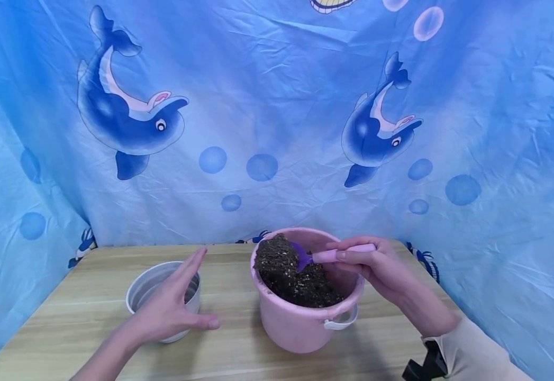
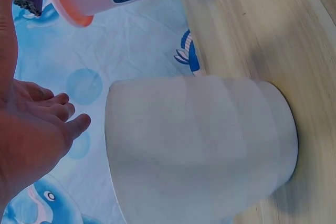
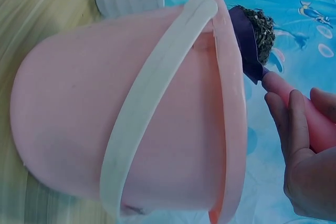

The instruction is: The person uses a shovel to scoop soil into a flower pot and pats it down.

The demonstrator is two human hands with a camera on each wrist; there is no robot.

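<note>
My right hand (image 1: 379, 267) grips the pink handle of a small purple trowel (image 1: 330, 256). Dark soil (image 3: 262, 32) is heaped on its blade, which sits at rim height of a pink bucket (image 1: 300, 328). More dark soil (image 1: 305, 286) lies inside that bucket. To the left stands a white ribbed pot (image 2: 199, 145), with a little dark matter visible inside behind the fingers. My left hand (image 1: 174, 307) hovers over the pot's near right side, fingers extended and thumb spread apart, holding nothing. In the left wrist view those fingers (image 2: 44, 103) are beyond the pot's rim.
Both containers stand on a wood-grain table (image 1: 229, 338). The bucket's white handle (image 3: 157, 98) hangs down its side. A blue dolphin-print cloth (image 1: 277, 106) rises behind the table and along both sides.
</note>
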